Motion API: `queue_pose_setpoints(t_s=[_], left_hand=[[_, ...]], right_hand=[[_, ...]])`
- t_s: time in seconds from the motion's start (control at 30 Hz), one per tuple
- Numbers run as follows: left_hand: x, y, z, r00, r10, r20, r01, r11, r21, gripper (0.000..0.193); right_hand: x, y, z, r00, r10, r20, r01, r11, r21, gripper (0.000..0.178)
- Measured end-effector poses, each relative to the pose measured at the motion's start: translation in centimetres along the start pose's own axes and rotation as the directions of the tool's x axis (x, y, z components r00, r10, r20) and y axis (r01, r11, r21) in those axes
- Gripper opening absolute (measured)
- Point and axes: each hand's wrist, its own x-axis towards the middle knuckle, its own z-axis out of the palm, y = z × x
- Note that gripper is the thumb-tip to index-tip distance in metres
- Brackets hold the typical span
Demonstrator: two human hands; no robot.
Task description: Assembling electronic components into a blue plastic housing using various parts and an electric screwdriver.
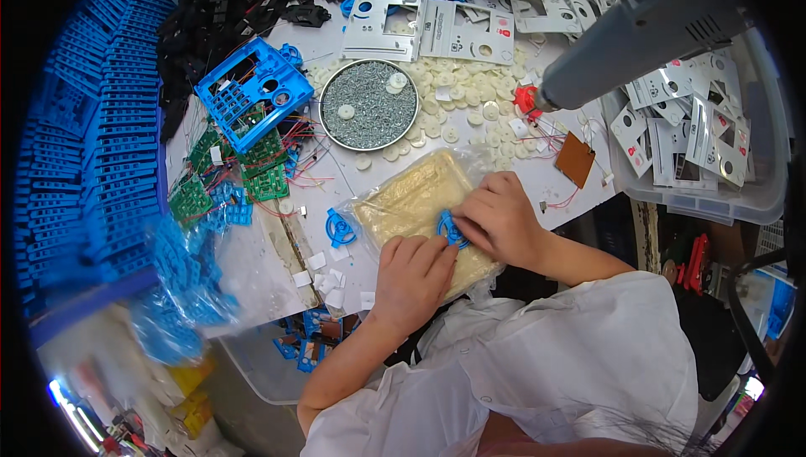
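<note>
A blue ring-shaped plastic part [452, 229] rests on a beige pad wrapped in clear plastic [403, 192]. From the right, my right hand [504, 217] pinches the part between thumb and fingers. My left hand [411, 279] lies on the pad's near edge, fingers bent and together, their tips against the part's near-left side; its thumb is hidden. A second blue ring-shaped part [340, 228] sits just left of the pad. Beyond the pad stands a round metal dish [369, 144] full of small screws, with a few pale discs on top.
A grey power tool [630, 37] hangs over the right side. Pale round discs [453, 112] cover the table's middle. Green circuit boards [269, 181] with wires and a blue housing [253, 91] lie left. White panels fill a clear bin [777, 154]. Stacked blue housings [117, 146] stand far left.
</note>
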Motion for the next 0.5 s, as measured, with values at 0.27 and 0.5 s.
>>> queue_pose_setpoints(t_s=[0.27,0.5], left_hand=[[-0.2,0.8,-0.4,0.990,-0.019,0.137,-0.013,0.973,0.231,0.033],[-0.5,1.0,-0.7,0.995,-0.069,0.077,0.063,0.996,0.067,0.039]], right_hand=[[0.7,1.1,-0.8,0.998,0.025,0.050,-0.031,0.990,0.137,0.020],[0.2,3.7,-4.7,0.979,0.200,-0.043,-0.181,0.943,0.278,0.015]])
